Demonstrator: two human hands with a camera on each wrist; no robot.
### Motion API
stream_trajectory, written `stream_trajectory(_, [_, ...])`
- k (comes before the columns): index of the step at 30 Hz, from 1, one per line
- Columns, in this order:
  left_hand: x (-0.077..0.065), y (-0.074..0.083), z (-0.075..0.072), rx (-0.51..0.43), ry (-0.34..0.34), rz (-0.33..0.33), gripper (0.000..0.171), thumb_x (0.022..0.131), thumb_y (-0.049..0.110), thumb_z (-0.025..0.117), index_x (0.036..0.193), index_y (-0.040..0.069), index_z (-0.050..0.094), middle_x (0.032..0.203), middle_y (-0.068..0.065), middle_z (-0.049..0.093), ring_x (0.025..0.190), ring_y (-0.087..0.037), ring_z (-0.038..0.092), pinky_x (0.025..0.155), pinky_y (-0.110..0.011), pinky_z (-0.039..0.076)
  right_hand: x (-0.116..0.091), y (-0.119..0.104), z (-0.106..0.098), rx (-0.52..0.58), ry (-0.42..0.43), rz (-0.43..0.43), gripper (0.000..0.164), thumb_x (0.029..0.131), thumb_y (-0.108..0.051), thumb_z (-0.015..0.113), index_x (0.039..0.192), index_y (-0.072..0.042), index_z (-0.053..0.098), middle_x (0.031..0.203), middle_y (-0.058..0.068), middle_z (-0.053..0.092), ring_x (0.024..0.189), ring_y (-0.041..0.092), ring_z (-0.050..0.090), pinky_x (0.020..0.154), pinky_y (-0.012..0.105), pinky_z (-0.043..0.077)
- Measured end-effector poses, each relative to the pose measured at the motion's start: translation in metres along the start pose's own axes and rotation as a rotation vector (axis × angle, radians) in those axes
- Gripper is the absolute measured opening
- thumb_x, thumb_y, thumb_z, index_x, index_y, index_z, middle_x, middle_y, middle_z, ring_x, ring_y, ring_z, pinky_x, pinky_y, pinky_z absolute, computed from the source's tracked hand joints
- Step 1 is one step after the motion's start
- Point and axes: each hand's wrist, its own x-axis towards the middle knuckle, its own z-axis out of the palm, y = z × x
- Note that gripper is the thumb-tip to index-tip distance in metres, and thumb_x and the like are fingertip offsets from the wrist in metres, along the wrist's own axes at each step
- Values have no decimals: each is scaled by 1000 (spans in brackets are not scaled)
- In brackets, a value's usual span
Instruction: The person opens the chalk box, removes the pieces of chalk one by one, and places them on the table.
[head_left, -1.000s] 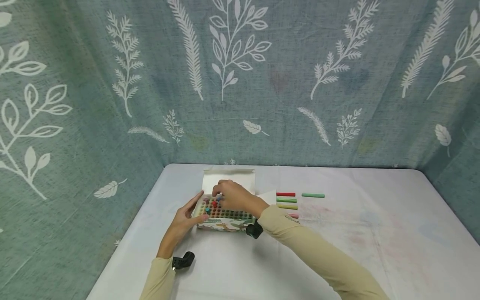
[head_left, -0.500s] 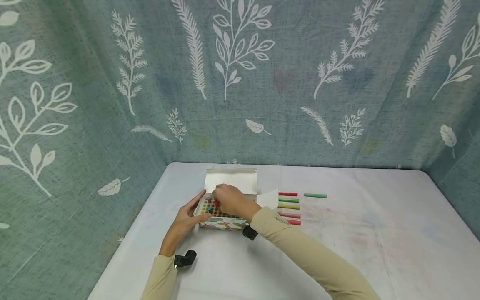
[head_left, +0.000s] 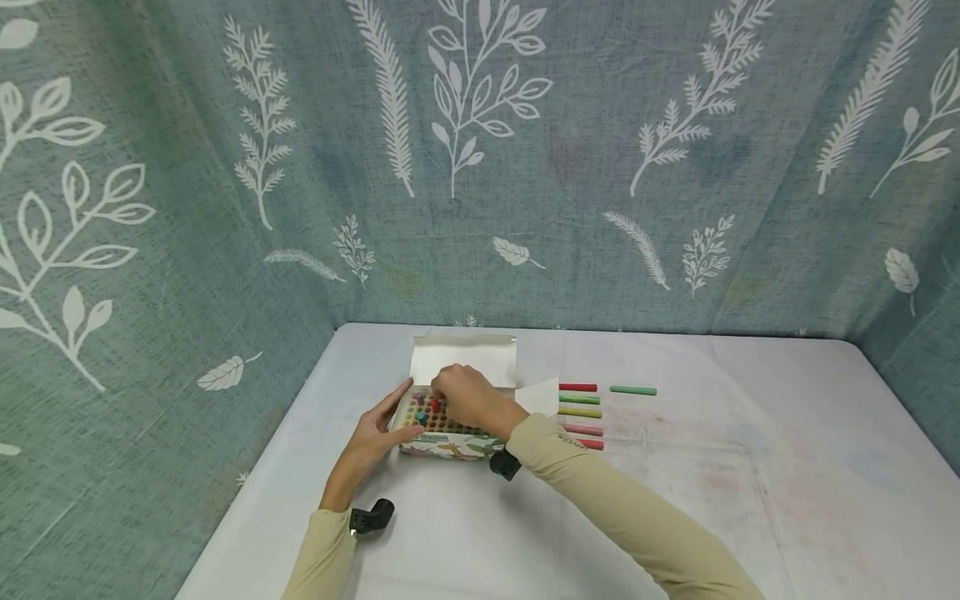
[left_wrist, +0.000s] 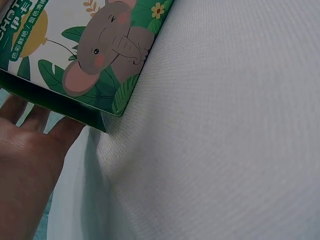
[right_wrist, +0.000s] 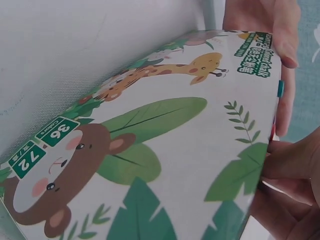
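Note:
An open cardboard box of coloured chalk sticks [head_left: 450, 447] stands on the table, its tips showing in rows and its printed front towards me. Several sticks, among them a red chalk stick [head_left: 436, 405], rise above the rows. My left hand [head_left: 371, 442] grips the box's left end, thumb over the front edge and fingers at the back corner. Over the rows, my right hand [head_left: 468, 398] reaches down with bent fingers among the raised sticks. Its fingertips are hidden in the head view and lie behind the box edge in the right wrist view, so what they hold I cannot tell.
The white lid [head_left: 465, 360] stands up behind the box, and a side flap [head_left: 538, 397] sticks out right. Beyond it lie several loose chalk sticks, including a yellow one [head_left: 580, 413] and a green one [head_left: 633, 391] farther right. A patterned curtain [head_left: 480, 208] backs the table.
My right hand has lowered its fingers onto the chalk rows, covering the blue stick seen earlier, then stays there. The left hand keeps its hold on the box. The view has shifted slightly.

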Motion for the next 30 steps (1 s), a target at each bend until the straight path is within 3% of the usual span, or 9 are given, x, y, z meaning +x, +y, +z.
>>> stream_trajectory(4, [0, 1, 0, -6, 4, -1, 73, 79, 19, 67, 140, 26, 27, 144, 6, 18, 132, -15, 11, 104, -49, 13, 0, 2, -2, 32, -9, 15, 20, 72, 8, 60, 80, -9, 68, 81, 1, 63, 71, 10, 57, 59, 17, 46])
stream_trajectory(8, [3, -8, -2, -5, 2, 1, 72, 79, 20, 67, 139, 29, 27, 143, 8, 19, 132, -14, 12, 104, -49, 14, -1, 3, -4, 74, -15, 31, 21, 72, 8, 60, 80, -9, 68, 81, 1, 63, 70, 9, 57, 59, 16, 45])
stream_trajectory(14, [8, -20, -2, 28, 15, 9, 72, 78, 25, 67, 137, 34, 28, 142, 13, 20, 132, -11, 12, 104, -49, 14, -5, 9, -4, 137, 37, 19, 21, 77, 6, 57, 85, -11, 68, 83, -1, 60, 71, 8, 55, 60, 17, 44])
stream_trajectory(24, [9, -19, 1, 17, 16, 19, 73, 78, 22, 68, 138, 31, 27, 143, 8, 21, 131, -15, 15, 103, -49, 18, -9, 15, -17, 247, 132, -8, 15, 84, -4, 57, 94, -7, 67, 90, 1, 61, 74, 6, 55, 63, 16, 45])
stream_trajectory(30, [7, -15, -1, 18, 18, -29, 73, 77, 25, 68, 137, 35, 27, 142, 12, 19, 132, -13, 12, 104, -50, 15, -12, 16, -31, 305, 171, -51, 14, 83, -3, 57, 93, -5, 67, 89, 4, 60, 74, 7, 56, 64, 15, 46])
